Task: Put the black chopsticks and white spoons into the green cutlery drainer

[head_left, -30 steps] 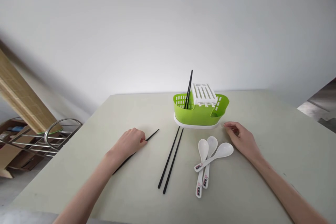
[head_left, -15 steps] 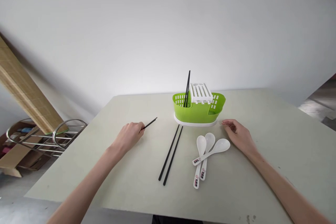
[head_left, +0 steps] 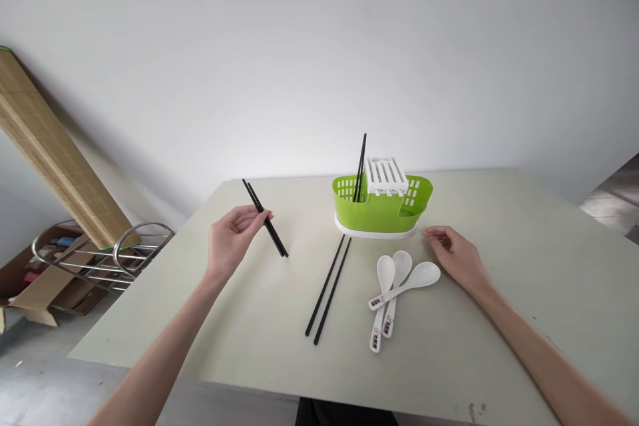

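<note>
My left hand [head_left: 234, 233] is closed on a pair of black chopsticks [head_left: 257, 203], pinched between thumb and fingers and tilted above the table's left side. Resting on the table, my right hand [head_left: 456, 256] has loosely curled fingers, thumb a little apart, and nothing in it. Just left of it stands a green cutlery basket [head_left: 367, 216] with a white base and a white slotted rack [head_left: 386, 176]. Two black chopsticks [head_left: 360, 166] lean upright in the basket's left compartment. Another pair of black chopsticks [head_left: 329, 289] lies in front. Three white spoons [head_left: 399, 289] lie crossed nearby.
The pale table [head_left: 219, 339] reaches back to a white wall [head_left: 319, 53]. On the left, a metal rack [head_left: 120, 259], a cardboard box [head_left: 54, 286] and a leaning bamboo mat [head_left: 60, 153] stand beyond the table edge.
My left hand has turned and risen a little, so the chopsticks now slant from upper left to lower right. My right hand stays in place. The view has shifted slightly.
</note>
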